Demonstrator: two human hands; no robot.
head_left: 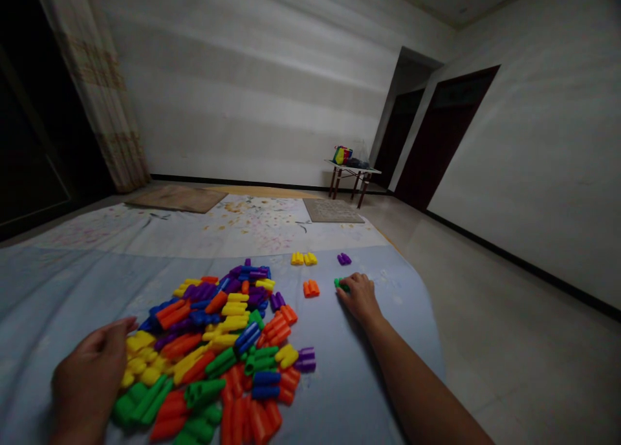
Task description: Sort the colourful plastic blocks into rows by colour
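A heap of plastic toy pieces (235, 308) in yellow, orange, green, blue and purple lies on the light blue sheet; the pieces look like short joined tubes. My left hand (92, 374) rests at the heap's left edge beside yellow pieces (141, 361), fingers partly stretched and apart, with nothing seen in them. To the right of the heap, my right hand (359, 296) has its fingers closed on a green toy piece (338, 282) at the sheet's surface. Near it lie an orange piece (311, 289), a purple piece (344, 259) and two yellow pieces (304, 259).
The sheet (349, 380) covers a bed-like surface with a rounded right edge. A brown board (177, 198) and a grey mat (334, 211) lie at its far side. Beyond stands a small table (353, 167) with a colourful bag (342, 154). Tiled floor runs along the right.
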